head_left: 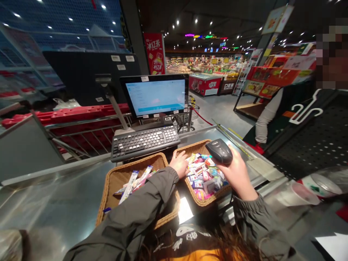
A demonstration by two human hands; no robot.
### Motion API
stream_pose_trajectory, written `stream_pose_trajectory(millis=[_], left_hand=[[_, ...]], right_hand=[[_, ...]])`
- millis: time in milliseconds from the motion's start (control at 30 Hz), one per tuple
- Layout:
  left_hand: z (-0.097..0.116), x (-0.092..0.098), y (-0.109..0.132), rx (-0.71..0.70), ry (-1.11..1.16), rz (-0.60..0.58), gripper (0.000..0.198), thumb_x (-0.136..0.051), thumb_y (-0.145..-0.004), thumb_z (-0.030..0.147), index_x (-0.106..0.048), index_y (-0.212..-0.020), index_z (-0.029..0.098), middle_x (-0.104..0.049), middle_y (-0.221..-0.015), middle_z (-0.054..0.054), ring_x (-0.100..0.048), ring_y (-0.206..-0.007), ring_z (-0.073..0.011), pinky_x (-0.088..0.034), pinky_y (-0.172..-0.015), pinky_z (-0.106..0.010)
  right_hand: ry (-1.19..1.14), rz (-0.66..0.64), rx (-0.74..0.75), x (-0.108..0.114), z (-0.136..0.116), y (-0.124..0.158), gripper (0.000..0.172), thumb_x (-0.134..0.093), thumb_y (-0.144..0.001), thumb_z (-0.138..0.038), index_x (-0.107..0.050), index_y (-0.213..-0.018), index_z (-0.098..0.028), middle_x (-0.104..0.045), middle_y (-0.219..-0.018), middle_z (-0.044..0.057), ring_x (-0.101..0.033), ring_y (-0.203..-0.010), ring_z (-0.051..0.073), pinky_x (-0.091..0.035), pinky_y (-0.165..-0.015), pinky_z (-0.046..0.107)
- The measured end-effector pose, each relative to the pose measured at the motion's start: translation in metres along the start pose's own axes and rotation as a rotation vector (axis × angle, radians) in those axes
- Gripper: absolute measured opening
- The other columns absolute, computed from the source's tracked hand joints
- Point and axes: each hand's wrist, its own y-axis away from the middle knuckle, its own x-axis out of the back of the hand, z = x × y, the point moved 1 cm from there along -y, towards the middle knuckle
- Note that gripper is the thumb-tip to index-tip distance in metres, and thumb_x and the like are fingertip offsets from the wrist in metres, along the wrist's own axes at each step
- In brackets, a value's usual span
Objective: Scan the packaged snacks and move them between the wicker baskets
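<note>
A dark handheld barcode scanner (220,150) is gripped in my right hand (237,174), held above the right side of a wicker basket (202,203). Small wrapped candies (202,177) in many colours fill that basket. At its left rim rests my left hand (179,165), fingers somewhat apart and reaching over the edge beside the candies. Under my left forearm stands a second wicker basket (104,192), holding several long thin packets (133,185). My sleeve hides part of it.
A black keyboard (145,141) and a lit monitor (157,96) stand behind the baskets on the metal counter (62,195). White-and-pink cups or tubs (306,194) sit at right. Another person's grey-clad leg (266,117) shows beyond the counter, near a black perforated panel (315,141) with white hooks.
</note>
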Motion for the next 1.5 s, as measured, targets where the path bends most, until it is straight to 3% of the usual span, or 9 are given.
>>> stream_pose_trajectory(millis=[133,300,467,733,867,1067,1300,1500], left_hand=[[0.033,-0.028,-0.035,-0.027,-0.028,-0.052,0.039,-0.064,-0.085,0.042,-0.072,-0.112,0.016,-0.051,-0.147,-0.019,-0.033,-0.146,-0.0353,-0.016,-0.121,-0.066],[0.062,-0.06,-0.066,0.009,-0.056,-0.194,0.045,-0.064,-0.082,0.03,-0.068,-0.124,0.014,-0.048,-0.151,-0.02,-0.027,-0.149,-0.0393,-0.009,-0.122,-0.065],[0.065,-0.07,-0.08,0.059,-0.07,-0.189,0.042,-0.053,-0.087,0.025,-0.069,-0.124,0.013,-0.052,-0.146,-0.021,-0.031,-0.148,-0.0368,-0.01,-0.125,-0.055],[0.055,-0.071,-0.088,0.118,-0.072,-0.204,0.04,-0.057,-0.083,0.025,-0.071,-0.118,0.011,-0.055,-0.143,-0.022,-0.04,-0.143,-0.0365,-0.016,-0.123,-0.06],[0.044,-0.049,-0.085,0.152,-0.054,-0.111,0.04,-0.059,-0.08,0.026,-0.072,-0.115,0.013,-0.048,-0.151,-0.018,-0.035,-0.146,-0.0346,-0.013,-0.124,-0.058],[0.012,0.014,-0.063,0.172,-0.022,0.066,0.023,-0.07,-0.072,0.032,-0.075,-0.09,0.018,-0.046,-0.154,-0.015,-0.032,-0.148,-0.0368,-0.015,-0.12,-0.069],[-0.019,0.102,-0.001,0.236,-0.134,0.443,0.015,-0.07,-0.077,0.027,-0.07,-0.09,0.02,-0.033,-0.162,-0.014,-0.024,-0.152,-0.0373,-0.012,-0.118,-0.072],[-0.034,0.154,0.058,0.289,-0.185,0.638,0.02,-0.069,-0.08,0.026,-0.07,-0.099,0.022,-0.025,-0.165,-0.01,-0.022,-0.152,-0.039,-0.003,-0.12,-0.07]], right_hand=[[-0.002,0.018,-0.009,0.005,0.012,-0.007,0.05,-0.07,-0.076,-0.045,-0.065,-0.118,-0.018,-0.068,-0.123,0.015,-0.056,-0.127,0.036,-0.041,-0.112,0.057],[-0.002,0.014,0.018,0.008,0.027,-0.019,0.047,-0.07,-0.079,-0.044,-0.066,-0.117,-0.017,-0.068,-0.124,0.015,-0.058,-0.127,0.035,-0.041,-0.113,0.055],[0.001,-0.012,-0.018,0.004,0.045,-0.025,0.053,-0.068,-0.082,-0.044,-0.062,-0.125,-0.014,-0.064,-0.131,0.018,-0.05,-0.136,0.036,-0.04,-0.114,0.055],[-0.03,-0.028,0.004,0.001,0.058,-0.035,0.046,-0.066,-0.084,-0.044,-0.067,-0.12,-0.016,-0.066,-0.129,0.016,-0.052,-0.133,0.034,-0.039,-0.115,0.054],[-0.057,-0.034,-0.04,0.003,0.061,-0.033,0.047,-0.067,-0.083,-0.046,-0.067,-0.12,-0.017,-0.066,-0.128,0.015,-0.05,-0.135,0.034,-0.04,-0.115,0.053],[-0.076,-0.034,-0.071,-0.001,0.058,-0.031,0.052,-0.068,-0.081,-0.048,-0.065,-0.122,-0.016,-0.065,-0.13,0.016,-0.051,-0.135,0.035,-0.041,-0.113,0.054],[-0.088,-0.051,0.092,-0.014,0.033,-0.034,0.054,-0.067,-0.08,-0.048,-0.062,-0.122,-0.014,-0.065,-0.128,0.018,-0.052,-0.133,0.038,-0.041,-0.112,0.058],[-0.133,-0.056,0.249,-0.019,-0.024,-0.037,0.052,-0.065,-0.085,-0.043,-0.058,-0.128,-0.014,-0.059,-0.134,0.02,-0.042,-0.141,0.04,-0.037,-0.113,0.063]])
